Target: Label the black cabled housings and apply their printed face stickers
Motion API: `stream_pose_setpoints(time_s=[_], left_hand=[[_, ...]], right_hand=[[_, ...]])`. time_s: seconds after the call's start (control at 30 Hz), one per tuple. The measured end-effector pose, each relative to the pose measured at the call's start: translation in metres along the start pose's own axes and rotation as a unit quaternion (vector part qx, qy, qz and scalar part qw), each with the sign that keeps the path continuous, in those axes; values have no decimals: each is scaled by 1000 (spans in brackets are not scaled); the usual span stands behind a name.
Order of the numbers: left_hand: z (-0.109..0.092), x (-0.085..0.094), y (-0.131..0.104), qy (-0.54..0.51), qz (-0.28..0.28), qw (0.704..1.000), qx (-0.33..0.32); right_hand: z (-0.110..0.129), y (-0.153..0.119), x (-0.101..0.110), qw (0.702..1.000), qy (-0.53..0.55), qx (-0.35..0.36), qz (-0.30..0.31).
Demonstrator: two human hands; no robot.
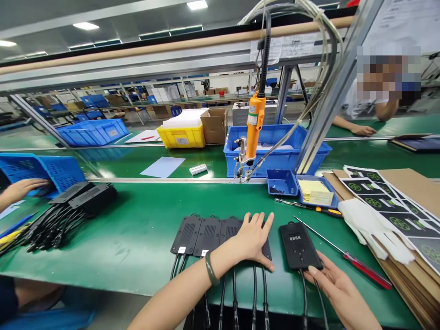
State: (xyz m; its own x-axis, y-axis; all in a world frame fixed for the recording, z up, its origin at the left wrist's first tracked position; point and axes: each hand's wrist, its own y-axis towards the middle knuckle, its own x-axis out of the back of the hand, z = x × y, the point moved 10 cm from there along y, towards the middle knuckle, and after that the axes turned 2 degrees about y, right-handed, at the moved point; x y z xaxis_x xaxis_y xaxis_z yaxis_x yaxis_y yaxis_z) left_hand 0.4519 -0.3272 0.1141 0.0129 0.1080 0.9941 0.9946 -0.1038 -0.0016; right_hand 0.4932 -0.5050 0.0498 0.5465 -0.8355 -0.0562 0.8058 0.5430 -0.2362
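The person's left hand (252,238) is spread wide over the right end of a row of black boxes (208,234), fingers fanned and thumb apart. The right hand (332,277) pinches the lower corner of a display box (299,250), thumb on its face and fingers at its edge; it lies just right of the row on the green table (137,233).

A flat, light left palm should keep the row square, while gripping the display box by its body rather than its cables (305,293) would spare their joints. Cables are best kept straight and uncrossed, towards the near edge.

Counted, the row seems to have four boxes, the last mostly hidden by the hand; one display box has two cables. Beyond are two screwdrivers, one red-handled (367,270) and one orange-handled (328,211), two small blue trays (282,180), one hanging orange driver (254,126) and one yellow bin (190,141). At left, a pile (92,199) shows at least two boxes, near one co-worker's hand (25,190).
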Motion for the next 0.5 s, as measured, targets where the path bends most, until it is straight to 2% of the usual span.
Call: stream_pose_setpoints(time_s=[0.07,0.13,0.2,0.27,0.37,0.5], left_hand=[[-5,6,1,2,6,1000,-9],[-3,16,-4,-42,-9,999,-7],[5,29,-15,-139,-45,989,-5],[18,35,-30,-247,-72,966,-6],[33,26,-46,-312,-50,949,-15],[40,5,-53,-200,8,980,-22]], right_hand=[[-5,0,0,1000,18,-2,-20],[-10,1,3,999,8,12,-37],[-13,2,6,998,-26,34,-51],[-12,2,10,991,-96,61,-70],[0,-1,12,960,-231,119,-101],[21,-7,3,912,-342,196,-117]])
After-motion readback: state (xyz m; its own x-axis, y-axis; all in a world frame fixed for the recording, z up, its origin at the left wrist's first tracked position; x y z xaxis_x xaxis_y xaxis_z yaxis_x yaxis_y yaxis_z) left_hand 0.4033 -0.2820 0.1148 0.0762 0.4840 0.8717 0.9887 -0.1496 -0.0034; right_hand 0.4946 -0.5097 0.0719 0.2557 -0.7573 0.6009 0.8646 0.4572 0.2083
